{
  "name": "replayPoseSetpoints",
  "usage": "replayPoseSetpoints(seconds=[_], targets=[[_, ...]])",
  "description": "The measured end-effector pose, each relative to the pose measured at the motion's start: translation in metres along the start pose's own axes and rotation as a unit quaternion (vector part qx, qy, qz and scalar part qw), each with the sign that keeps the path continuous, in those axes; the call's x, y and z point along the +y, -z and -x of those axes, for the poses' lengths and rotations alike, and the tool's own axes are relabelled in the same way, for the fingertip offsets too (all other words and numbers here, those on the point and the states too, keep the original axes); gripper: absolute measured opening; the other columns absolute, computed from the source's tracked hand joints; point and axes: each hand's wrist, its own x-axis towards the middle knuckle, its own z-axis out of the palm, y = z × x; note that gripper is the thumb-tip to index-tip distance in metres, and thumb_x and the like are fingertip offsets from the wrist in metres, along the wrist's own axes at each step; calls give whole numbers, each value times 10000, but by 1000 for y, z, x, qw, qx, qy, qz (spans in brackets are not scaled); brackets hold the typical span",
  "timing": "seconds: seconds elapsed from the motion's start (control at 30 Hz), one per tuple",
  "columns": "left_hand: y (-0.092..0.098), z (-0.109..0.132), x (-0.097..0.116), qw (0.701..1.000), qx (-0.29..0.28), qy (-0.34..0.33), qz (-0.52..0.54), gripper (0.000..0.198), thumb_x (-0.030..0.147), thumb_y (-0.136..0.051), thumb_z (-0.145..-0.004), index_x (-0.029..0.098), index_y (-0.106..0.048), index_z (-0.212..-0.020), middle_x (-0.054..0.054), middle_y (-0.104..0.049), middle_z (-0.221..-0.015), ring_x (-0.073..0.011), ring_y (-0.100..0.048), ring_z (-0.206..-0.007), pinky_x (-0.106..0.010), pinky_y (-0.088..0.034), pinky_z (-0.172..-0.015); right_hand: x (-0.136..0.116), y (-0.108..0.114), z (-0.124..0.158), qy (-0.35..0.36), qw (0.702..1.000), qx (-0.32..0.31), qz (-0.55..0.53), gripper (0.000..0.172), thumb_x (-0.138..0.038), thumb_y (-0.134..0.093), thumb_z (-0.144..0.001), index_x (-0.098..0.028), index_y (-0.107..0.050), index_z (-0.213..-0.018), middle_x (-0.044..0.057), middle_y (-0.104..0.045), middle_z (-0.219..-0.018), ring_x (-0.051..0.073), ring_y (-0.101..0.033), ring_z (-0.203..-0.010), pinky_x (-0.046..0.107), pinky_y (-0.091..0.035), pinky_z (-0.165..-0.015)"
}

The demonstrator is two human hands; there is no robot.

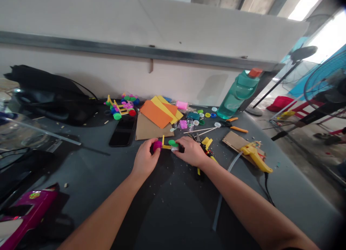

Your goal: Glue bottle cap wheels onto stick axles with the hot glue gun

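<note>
Grey tabletop (108,181) before a pale partition (183,73)

Yellow stick piece (166,147), magenta cap (157,146) left, green cap (172,142) right.

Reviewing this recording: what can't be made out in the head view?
All in the head view:
Magenta piece: partly hidden by the left hand.
Green-and-white piece: partly hidden by the right hand.
Magenta device: cut off by the left edge.
Fan: cut off by the right edge.
Teal bottle: marking too faint to read.
</note>
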Motion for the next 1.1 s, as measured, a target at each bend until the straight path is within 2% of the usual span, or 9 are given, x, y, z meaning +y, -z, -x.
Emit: replayPoseSetpoints(seconds=[0.1, 0.37, 0.5, 0.7, 0.87, 1.0, 1.1], targets=[[-1, 0, -1, 1000, 1, -4, 17, 313, 211, -527, -794, 204, -539, -1107, -79, -618, -1103, -220, -568, -1036, -393, -441, -913, 1, 0, 0, -10, 1000, 8, -9, 152, -253, -637, -752, -196, -609, -890, 45, -609, -840, 185, -572, -822, 295, -461, -719], [-2, -1, -3, 1000, 7, -4, 30, 304, 187, -493, -811, 193, -542, -1111, -83, -620, -1081, -210, -582, -1008, -388, -453, -902, 13, -8, -1, -63, 994, 58, -70, 252, -186, -614, -770, -194, -609, -1022, 61, -636, -898, 183, -594, -813, 314, -482, -745], [-2, -1, -4, 999, -4, -8, 32, 307, 169, -486, -809, 192, -543, -1110, -80, -625, -1080, -211, -581, -1014, -394, -444, -917, 21, -15, -1, -81, 989, 61, -108, 354, -126, -568, -773, -216, -572, -1115, 59, -648, -995, 177, -613, -856, 321, -490, -790], [-2, -2, -5, 999, -2, 2, 43, 319, 160, -485, -804, 194, -539, -1117, -79, -622, -1100, -206, -579, -1022, -386, -441, -925, 25, -21, 1, -100, 978, 65, -170, 466, -94, -512, -769, -233, -492, -1213, 58, -639, -1024, 167, -627, -858, 328, -509, -798], [-2, -1, -5, 998, -9, 20, 62, 326, 166, -485, -806, 206, -538, -1125, -66, -621, -1115, -193, -578, -1029, -378, -437, -936, 23, -19, 0, -99, 979, 73, -161, 462, -90, -483, -761, -224, -493, -1204, 71, -628, -1026, 171, -623, -845, 327, -524, -757], [-1, 0, -2, 996, 35, 18, 81, 281, 200, -481, -820, 184, -562, -1089, -83, -617, -1101, -188, -588, -1004, -354, -458, -906, 18, -15, -1, -108, 977, 113, -142, 407, -108, -495, -748, -200, -521, -1144, 84, -601, -1015, 169, -608, -807, 310, -530, -693], [3, 1, 4, 990, 74, 40, 117, 242, 285, -460, -853, 174, -583, -1030, -79, -641, -1008, -174, -621, -901, -318, -495, -819, 15, -12, -2, -119, 973, 145, -135, 358, -112, -487, -741, -193, -537, -1086, 80, -584, -966, 162, -592, -764, 290, -525, -642]])
